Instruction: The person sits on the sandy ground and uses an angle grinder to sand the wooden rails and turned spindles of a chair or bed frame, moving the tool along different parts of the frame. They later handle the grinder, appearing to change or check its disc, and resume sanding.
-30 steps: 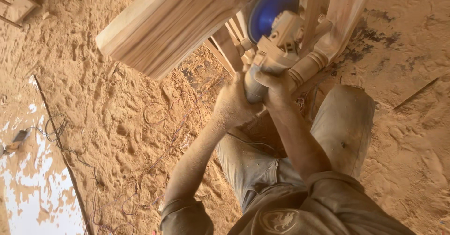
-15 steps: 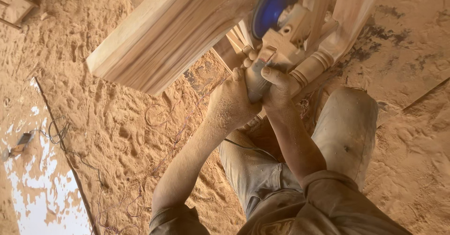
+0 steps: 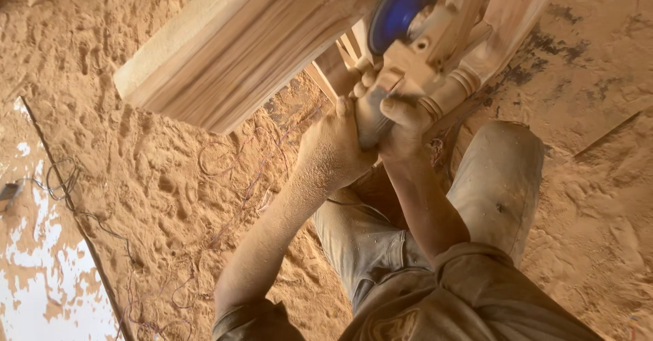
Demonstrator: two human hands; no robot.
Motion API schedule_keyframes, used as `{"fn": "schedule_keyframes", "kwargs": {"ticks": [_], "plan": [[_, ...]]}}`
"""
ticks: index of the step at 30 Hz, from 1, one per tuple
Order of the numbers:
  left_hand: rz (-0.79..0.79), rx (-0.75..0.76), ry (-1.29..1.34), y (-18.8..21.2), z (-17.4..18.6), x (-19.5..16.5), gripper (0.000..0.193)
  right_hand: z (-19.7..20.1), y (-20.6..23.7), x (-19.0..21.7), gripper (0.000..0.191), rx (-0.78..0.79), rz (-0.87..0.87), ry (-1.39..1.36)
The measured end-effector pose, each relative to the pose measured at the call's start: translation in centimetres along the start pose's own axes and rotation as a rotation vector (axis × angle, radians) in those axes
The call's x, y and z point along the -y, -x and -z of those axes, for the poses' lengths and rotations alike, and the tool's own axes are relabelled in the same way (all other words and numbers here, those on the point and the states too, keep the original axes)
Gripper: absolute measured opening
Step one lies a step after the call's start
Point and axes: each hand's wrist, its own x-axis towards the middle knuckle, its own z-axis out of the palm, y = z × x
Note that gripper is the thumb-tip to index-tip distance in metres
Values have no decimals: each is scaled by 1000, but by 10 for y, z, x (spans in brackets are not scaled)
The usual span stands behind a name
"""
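Sanding is under way: both hands grip a dust-caked angle grinder [image 3: 408, 62], its blue disc [image 3: 403, 4] pressed against the pale wooden furniture piece [image 3: 252, 41]. The left hand [image 3: 333, 147] and right hand [image 3: 405, 120] have fingers wrapped tightly around the grinder's body, just below the wood. Judging by this, the next pass needs steady, even pressure. The wood looks smooth and streaky-grained above the sawdust-covered floor [image 3: 136, 198].

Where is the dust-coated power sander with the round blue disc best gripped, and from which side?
Probably by its narrow rear body, from the end away from the blue disc. The dust-coated power sander has a slim handle section there, and the left hand and right hand both wrap it, clear of the disc that faces the pale carved wooden furniture piece.
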Motion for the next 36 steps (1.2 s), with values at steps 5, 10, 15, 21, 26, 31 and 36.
{"fn": "schedule_keyframes", "kwargs": {"ticks": [5, 10, 15, 21, 26, 31, 36], "plan": [[61, 81, -5, 10, -4, 6, 72, -7, 14, -15, 54, -53, 21, 41], [80, 36, -20, 19, 2, 23, 72, -4, 8, -30, 52, 28, 32, 21], [132, 216, -73, 25, -7, 22, 58, -3, 25, -39, 54, -59, 29, -29], [82, 86, -20, 26, -20, 37, 76, 17, 29, -44, 52, -41, -12, 42], [162, 161, -39, 32, -42, 42, 89, 36, 47, -61, 51, -18, -31, -13], [108, 109, -21, 31, -45, 40, 79, 34, 56, -57, 53, -112, -46, 7], [132, 89, -4, 25, -38, 54, 79, 42, 33, -57, 55, 14, -7, 52]]}}
